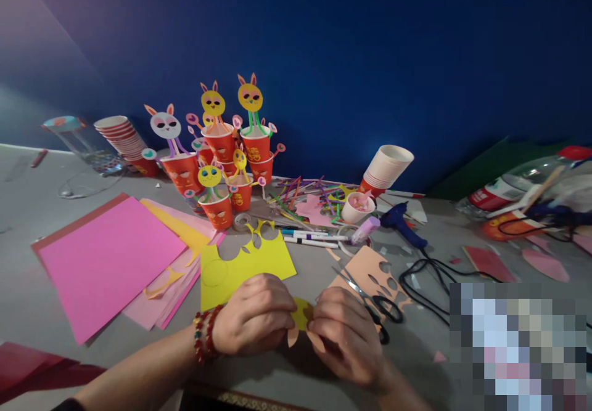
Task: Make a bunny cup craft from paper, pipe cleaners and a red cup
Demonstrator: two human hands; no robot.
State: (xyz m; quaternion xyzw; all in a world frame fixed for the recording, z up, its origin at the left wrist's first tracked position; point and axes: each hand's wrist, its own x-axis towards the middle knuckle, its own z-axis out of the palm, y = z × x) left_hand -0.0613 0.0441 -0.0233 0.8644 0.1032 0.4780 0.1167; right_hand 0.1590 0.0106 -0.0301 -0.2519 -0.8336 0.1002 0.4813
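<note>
At the near side of the grey table (259,381), my left hand (256,315) and right hand (345,332) pinch one yellow paper piece (301,314) between them — its side edges hidden by my grip — with two peach slips (316,341) poking out towards me, partly covered, and one pair of scissors (387,309) beside my right hand.

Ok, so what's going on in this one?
A person holds a small yellow paper piece between the left hand and the right hand, with two peach ear-shaped pieces at its lower edge; the fingers hide whether they're attached. A cut-up yellow sheet lies just beyond, open scissors rest by the right hand, and red cups with paper animal faces stand behind.
</note>
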